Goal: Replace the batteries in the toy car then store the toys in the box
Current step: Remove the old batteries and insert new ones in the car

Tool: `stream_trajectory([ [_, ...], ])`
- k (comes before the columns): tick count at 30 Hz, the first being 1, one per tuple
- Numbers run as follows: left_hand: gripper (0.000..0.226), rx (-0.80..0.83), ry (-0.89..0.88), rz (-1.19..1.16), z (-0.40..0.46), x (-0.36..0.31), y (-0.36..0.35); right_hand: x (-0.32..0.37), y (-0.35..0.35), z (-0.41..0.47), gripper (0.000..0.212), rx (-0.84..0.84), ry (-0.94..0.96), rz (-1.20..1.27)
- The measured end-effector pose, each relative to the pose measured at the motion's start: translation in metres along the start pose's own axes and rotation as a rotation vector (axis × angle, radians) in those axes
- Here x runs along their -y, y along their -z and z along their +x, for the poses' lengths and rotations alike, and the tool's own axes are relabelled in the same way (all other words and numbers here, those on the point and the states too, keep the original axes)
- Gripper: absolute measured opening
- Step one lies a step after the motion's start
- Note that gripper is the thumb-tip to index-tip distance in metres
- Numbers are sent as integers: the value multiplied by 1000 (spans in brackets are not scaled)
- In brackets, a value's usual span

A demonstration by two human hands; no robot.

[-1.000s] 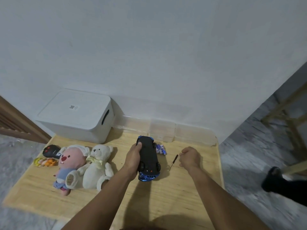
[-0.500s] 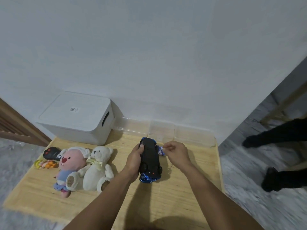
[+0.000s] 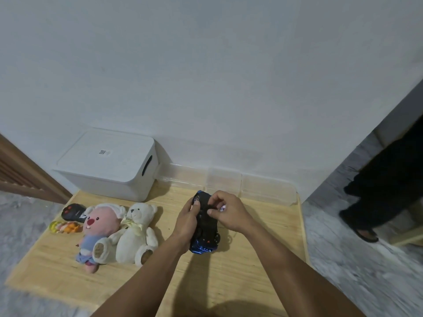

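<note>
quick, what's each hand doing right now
Left hand: grips the upturned toy car by its side.
Right hand: fingers curled, pinching a small battery over the car's underside.

Dim, soft light; edges blurred and warped.

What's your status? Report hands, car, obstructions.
Left hand grips upturned blue toy car on the wooden table. Right hand fingers pinch a small battery at its underside. White lidded storage box shut.
</note>
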State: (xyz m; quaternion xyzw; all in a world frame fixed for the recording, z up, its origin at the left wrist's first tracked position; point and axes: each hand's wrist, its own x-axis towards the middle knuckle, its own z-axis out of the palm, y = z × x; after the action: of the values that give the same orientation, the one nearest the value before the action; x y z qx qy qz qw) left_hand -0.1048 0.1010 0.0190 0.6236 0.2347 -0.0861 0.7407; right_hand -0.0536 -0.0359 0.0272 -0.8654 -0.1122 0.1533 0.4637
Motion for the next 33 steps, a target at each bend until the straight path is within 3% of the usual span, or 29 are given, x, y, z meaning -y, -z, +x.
stream_trajectory([
  [4, 29, -78, 14, -15, 4, 0, 9, 1, 9, -1, 24, 5, -38, 126],
  [7, 29, -147, 35, -78, 8, -2, 19, -5, 13, -2, 17, -95, -109, 228],
  [11, 30, -199, 95, -164, 12, -3, 28, -25, 10, -5, 15, -221, -352, 343],
  [15, 20, -202, 119, -180, 11, -3, 36, -34, -1, -12, 17, -248, -524, 402],
  [21, 27, -208, 113, -143, 8, -5, 52, -37, -33, -18, 20, -232, -645, 418],
  [25, 27, -195, 86, -177, 5, -7, 60, -39, -52, -20, 19, -206, -632, 287],
  [30, 26, -161, 71, -224, 2, -8, 66, -30, -48, -23, 14, -135, -569, -132],
  [33, 29, -138, 69, -223, 4, -8, 67, -13, -39, -19, 10, -171, -506, -108],
])
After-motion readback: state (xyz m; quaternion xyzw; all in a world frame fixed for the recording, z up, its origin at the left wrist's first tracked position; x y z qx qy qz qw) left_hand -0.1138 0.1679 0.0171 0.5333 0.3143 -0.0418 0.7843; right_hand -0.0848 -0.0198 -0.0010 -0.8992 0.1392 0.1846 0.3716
